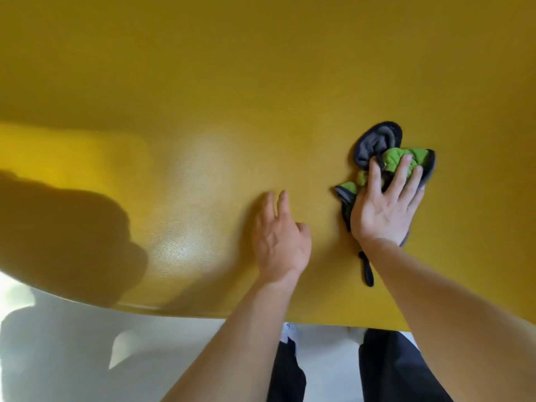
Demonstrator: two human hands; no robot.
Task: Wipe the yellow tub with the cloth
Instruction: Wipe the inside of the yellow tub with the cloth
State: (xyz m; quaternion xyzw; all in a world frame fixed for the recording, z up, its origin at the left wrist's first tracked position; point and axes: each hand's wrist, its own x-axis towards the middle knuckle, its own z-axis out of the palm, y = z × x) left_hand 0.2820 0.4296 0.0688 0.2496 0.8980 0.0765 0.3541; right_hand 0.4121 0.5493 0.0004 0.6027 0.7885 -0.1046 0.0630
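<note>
- Because the cloth (388,166) is soft and limp, bunched in green and grey folds with a dark loop trailing below the wrist, it looks light and likely to slide or unfold unless pressed from above; a flat palm over its middle seems the best hold.
- It lies on the yellow tub (203,82), whose curved wall fills most of the view and looks hard, smooth and faintly glossy, probably slick.
- The person's right hand (385,207) lies spread on the cloth, fingers splayed, pressing rather than clenching it.
- The left hand (280,239) is empty, fingers loosely extended against the tub beside it, seemingly bracing.
- Both forearms reach forward from below.
</note>
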